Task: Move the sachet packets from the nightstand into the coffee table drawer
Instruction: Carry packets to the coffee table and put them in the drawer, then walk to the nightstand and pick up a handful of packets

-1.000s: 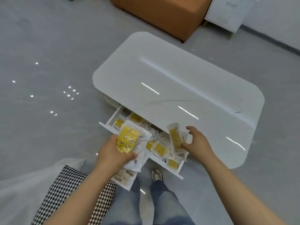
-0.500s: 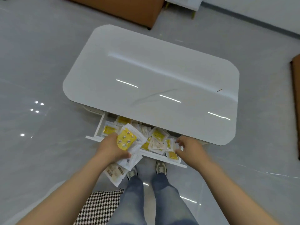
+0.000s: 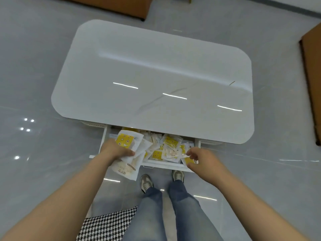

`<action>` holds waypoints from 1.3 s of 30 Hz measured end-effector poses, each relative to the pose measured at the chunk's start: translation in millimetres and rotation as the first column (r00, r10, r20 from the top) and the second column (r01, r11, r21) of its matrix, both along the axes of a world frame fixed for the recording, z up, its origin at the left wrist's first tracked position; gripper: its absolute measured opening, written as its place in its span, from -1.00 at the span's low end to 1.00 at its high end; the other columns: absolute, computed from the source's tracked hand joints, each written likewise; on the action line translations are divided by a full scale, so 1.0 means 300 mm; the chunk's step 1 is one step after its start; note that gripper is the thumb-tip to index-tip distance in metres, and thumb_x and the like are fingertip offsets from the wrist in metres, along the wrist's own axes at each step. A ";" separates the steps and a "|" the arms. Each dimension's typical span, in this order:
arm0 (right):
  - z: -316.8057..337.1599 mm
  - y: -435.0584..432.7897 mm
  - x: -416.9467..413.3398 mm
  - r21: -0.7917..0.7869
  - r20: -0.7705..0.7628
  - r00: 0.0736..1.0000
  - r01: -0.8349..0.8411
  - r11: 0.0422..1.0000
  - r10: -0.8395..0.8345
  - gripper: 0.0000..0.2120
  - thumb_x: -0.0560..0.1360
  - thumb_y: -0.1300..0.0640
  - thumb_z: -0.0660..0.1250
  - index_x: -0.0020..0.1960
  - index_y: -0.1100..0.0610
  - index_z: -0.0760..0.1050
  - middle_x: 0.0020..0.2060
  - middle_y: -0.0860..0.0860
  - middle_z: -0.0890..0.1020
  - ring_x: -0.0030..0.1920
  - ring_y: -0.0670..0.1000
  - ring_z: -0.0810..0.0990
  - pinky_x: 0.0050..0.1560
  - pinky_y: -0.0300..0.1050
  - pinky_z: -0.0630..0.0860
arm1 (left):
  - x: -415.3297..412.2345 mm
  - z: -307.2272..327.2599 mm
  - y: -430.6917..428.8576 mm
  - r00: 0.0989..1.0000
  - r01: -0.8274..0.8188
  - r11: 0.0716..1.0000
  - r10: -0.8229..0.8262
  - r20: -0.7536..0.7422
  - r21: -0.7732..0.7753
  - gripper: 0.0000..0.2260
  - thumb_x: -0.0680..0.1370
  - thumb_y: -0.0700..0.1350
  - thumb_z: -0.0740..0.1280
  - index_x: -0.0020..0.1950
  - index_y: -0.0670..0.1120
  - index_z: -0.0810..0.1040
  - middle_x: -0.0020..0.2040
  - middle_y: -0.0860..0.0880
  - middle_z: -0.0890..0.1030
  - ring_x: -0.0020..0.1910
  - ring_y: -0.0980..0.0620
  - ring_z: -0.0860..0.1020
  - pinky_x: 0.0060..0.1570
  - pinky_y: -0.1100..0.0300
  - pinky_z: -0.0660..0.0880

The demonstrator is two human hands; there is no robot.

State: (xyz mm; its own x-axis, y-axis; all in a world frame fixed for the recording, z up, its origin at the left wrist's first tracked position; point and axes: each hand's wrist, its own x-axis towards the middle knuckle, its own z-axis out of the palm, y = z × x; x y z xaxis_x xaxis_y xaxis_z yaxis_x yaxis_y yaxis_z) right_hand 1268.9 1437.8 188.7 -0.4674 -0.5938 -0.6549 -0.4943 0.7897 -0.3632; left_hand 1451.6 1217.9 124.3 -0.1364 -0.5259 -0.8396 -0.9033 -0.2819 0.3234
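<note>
"Head view, looking straight down: what is the left hand (image 3: 114, 153) holding?"

"A bundle of sachets (image 3: 124, 142), gripped with the thumb pressed across the pouches and the fingers hidden beneath. The uppermost is a flat white pouch with a square yellow panel printed with small figures. A pale, beige-printed one hangs below the wrist, past the drawer's front edge."

"Where is the bundle?"

"Over the left part of the open drawer (image 3: 163, 165), a shallow white tray pulled out from under the surface (image 3: 152, 70). Loose sachets (image 3: 171, 143) lie heaped inside it, overlapping at all angles. They are glossy film, some yellow-faced, some cream."

"And the right hand (image 3: 201, 158)?"

"It is at the drawer's right front corner with its fingers loosely curled. Thumb and forefinger are a little apart, with the corner of a yellow sachet between them. Whether it pinches that sachet or only touches it, I cannot tell."

"The surface?"

"A glossy white slab, rectangular with rounded corners, with faint grey veining and three thin streaks of reflected light."

"Around it?"

"Pale grey polished floor (image 3: 34, 66) with bright light spots. Blue jeans (image 3: 151, 214) and grey-and-white shoes (image 3: 146, 182) stand just in front of the drawer. A black-and-white houndstooth cloth (image 3: 107, 225) shows at the bottom edge, and orange-brown furniture (image 3: 312, 75) at the right edge."
</note>
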 end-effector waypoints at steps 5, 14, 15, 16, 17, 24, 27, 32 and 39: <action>-0.051 -0.031 -0.001 0.014 -0.016 1.000 -0.019 1.000 0.019 -0.67 0.49 0.14 0.32 0.25 0.04 0.48 0.09 -0.02 0.58 0.10 -0.02 0.53 0.08 -0.20 0.46 | -0.029 -0.090 -0.061 0.964 -0.218 0.948 0.246 -0.098 0.230 -0.38 0.24 -0.04 0.61 0.14 -0.21 0.41 0.24 -0.18 0.50 0.22 -0.17 0.50 0.22 -0.09 0.46; -0.049 -0.034 0.020 0.025 0.007 1.000 -0.026 0.999 0.026 -0.68 0.49 0.13 0.33 0.24 0.03 0.49 0.07 -0.04 0.59 0.09 -0.03 0.54 0.10 -0.18 0.47 | 0.002 -0.098 -0.004 0.979 0.150 0.981 -0.165 -0.120 -0.122 -0.74 0.44 -0.14 0.42 0.11 -0.12 0.51 -0.05 -0.07 0.58 -0.15 0.01 0.55 -0.21 0.18 0.48; -0.041 -0.031 0.021 0.024 0.008 1.000 -0.018 1.000 0.017 -0.68 0.49 0.13 0.33 0.24 0.04 0.49 0.07 -0.04 0.58 0.09 -0.03 0.54 0.10 -0.18 0.47 | 0.006 -0.082 0.016 0.954 0.265 0.956 -0.279 -0.113 -0.125 -0.73 0.45 -0.12 0.42 0.12 -0.11 0.51 -0.05 -0.04 0.57 -0.14 0.02 0.55 -0.21 0.20 0.45; -0.031 -0.026 0.022 0.023 0.007 1.000 -0.009 1.000 0.009 -0.68 0.48 0.13 0.32 0.24 0.04 0.49 0.07 -0.04 0.58 0.09 -0.02 0.53 0.10 -0.18 0.47 | 0.007 -0.058 0.039 0.926 0.348 0.928 -0.362 -0.109 -0.130 -0.72 0.46 -0.09 0.42 0.14 -0.10 0.51 -0.04 -0.03 0.58 -0.10 0.02 0.55 -0.17 0.20 0.45; -0.018 -0.018 0.022 0.020 0.001 1.000 -0.001 1.000 0.001 -0.67 0.49 0.14 0.32 0.24 0.04 0.49 0.08 -0.03 0.58 0.09 -0.02 0.53 0.10 -0.18 0.47 | 0.004 -0.035 0.060 0.900 0.404 0.903 -0.421 -0.112 -0.145 -0.71 0.47 -0.06 0.41 0.16 -0.08 0.51 -0.02 -0.01 0.58 -0.07 0.02 0.55 -0.13 0.20 0.46; 0.135 0.126 -0.016 0.000 -0.072 0.994 0.086 0.996 -0.086 -0.64 0.49 0.12 0.32 0.28 0.05 0.47 0.15 -0.01 0.57 0.16 -0.02 0.52 0.15 -0.17 0.45 | -0.107 0.178 0.243 0.674 0.692 0.669 -0.733 -0.091 -0.270 -0.65 0.50 0.00 0.35 0.27 -0.02 0.45 0.13 0.01 0.56 0.06 0.02 0.54 0.02 0.19 0.47; 0.200 0.219 -0.050 -0.019 -0.083 0.989 0.125 0.992 -0.126 -0.64 0.48 0.12 0.33 0.27 0.05 0.47 0.17 -0.01 0.56 0.17 -0.03 0.52 0.14 -0.19 0.45 | -0.182 0.279 0.330 0.597 0.739 0.580 -0.800 -0.068 -0.343 -0.61 0.52 0.00 0.33 0.32 -0.02 0.41 0.21 0.00 0.53 0.15 0.02 0.52 0.07 0.19 0.43; 0.299 0.430 -0.124 -0.068 -0.102 0.971 0.209 0.975 -0.216 -0.63 0.49 0.15 0.32 0.29 0.04 0.46 0.22 -0.02 0.55 0.22 -0.04 0.51 0.14 -0.22 0.42 | -0.327 0.422 0.523 0.476 0.793 0.439 -0.879 -0.022 -0.423 -0.64 0.51 0.02 0.32 0.29 -0.02 0.43 0.21 0.01 0.52 0.15 0.00 0.51 0.09 0.16 0.46; 0.443 0.858 -0.343 -0.145 -0.196 0.932 0.279 0.949 -0.304 -0.60 0.50 0.10 0.32 0.34 0.03 0.44 0.25 -0.02 0.53 0.24 -0.06 0.49 0.14 -0.27 0.37 | -0.620 0.526 0.901 0.349 0.826 0.309 -0.937 -0.003 -0.471 -0.66 0.51 0.01 0.31 0.27 0.02 0.44 0.19 0.01 0.53 0.13 0.01 0.51 0.06 0.20 0.45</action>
